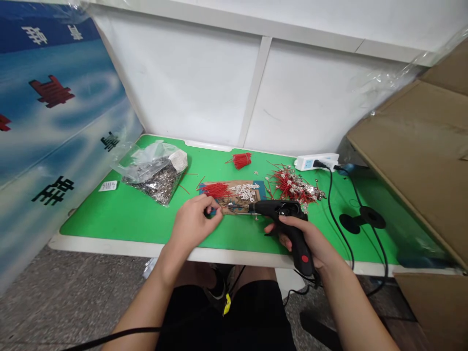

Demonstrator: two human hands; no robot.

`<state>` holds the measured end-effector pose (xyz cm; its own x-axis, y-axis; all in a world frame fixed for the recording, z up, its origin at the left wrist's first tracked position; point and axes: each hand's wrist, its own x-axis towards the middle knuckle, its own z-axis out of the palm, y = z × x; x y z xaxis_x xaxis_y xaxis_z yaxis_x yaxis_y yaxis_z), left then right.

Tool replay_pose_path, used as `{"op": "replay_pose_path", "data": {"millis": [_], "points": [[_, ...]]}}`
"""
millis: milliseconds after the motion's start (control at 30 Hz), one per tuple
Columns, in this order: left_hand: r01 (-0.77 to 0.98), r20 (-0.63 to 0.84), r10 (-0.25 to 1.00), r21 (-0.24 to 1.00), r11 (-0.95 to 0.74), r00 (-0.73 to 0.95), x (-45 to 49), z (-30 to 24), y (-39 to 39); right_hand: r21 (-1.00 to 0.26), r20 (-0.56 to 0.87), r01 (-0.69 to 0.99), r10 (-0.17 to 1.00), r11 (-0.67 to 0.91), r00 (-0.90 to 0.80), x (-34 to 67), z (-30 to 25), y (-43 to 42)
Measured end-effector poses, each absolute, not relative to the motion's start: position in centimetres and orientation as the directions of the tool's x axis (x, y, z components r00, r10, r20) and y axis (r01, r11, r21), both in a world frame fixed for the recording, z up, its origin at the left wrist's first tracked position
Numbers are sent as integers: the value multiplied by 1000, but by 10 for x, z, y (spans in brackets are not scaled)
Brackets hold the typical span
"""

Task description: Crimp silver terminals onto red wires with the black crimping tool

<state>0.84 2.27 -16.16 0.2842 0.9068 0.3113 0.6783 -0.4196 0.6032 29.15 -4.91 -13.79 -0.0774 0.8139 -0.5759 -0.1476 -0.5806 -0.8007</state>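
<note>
My right hand [305,236] is wrapped round the grip of a black soldering gun [278,209]. Its metal tip points left, over a piece of cardboard [237,210] with blue edges. Close to that tip, my left hand [195,219] is closed in a pinch at the cardboard's left end. Whatever lies between its fingertips is too small to make out. A bundle of red wires [215,189] rests on the cardboard, beside several small silvery metal pieces [245,191]. Behind the gun spreads a pile of red wires with metal pieces on their ends [292,184].
A clear plastic bag of small metal parts [157,178] sits on the green tabletop [120,219] at left. Farther back lies a tied red wire bundle [242,160]. At right are a white power strip [316,162], black cables, a black spool [361,220] and a large cardboard box [413,136].
</note>
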Motion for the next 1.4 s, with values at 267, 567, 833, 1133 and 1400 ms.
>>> {"op": "replay_pose_path", "data": {"millis": [267, 567, 833, 1133, 1400], "points": [[677, 293, 911, 610, -412, 290, 9, -159, 22, -808, -562, -189, 826, -558, -40, 286, -133, -51], [709, 329, 892, 545, -448, 310, 9, -164, 23, -818, -543, -201, 839, -539, -35, 283, -133, -53], [715, 328, 892, 538, -446, 310, 10, -161, 22, -784, -411, -513, 911, -349, 8, 303, -142, -61], [698, 309, 899, 568, -437, 312, 10, -160, 21, -801, -375, -542, 919, -255, 122, 323, -147, -70], [712, 325, 891, 540, -449, 316, 9, -162, 24, -757, -291, -645, 938, -104, 190, 323, -150, -69]]}}
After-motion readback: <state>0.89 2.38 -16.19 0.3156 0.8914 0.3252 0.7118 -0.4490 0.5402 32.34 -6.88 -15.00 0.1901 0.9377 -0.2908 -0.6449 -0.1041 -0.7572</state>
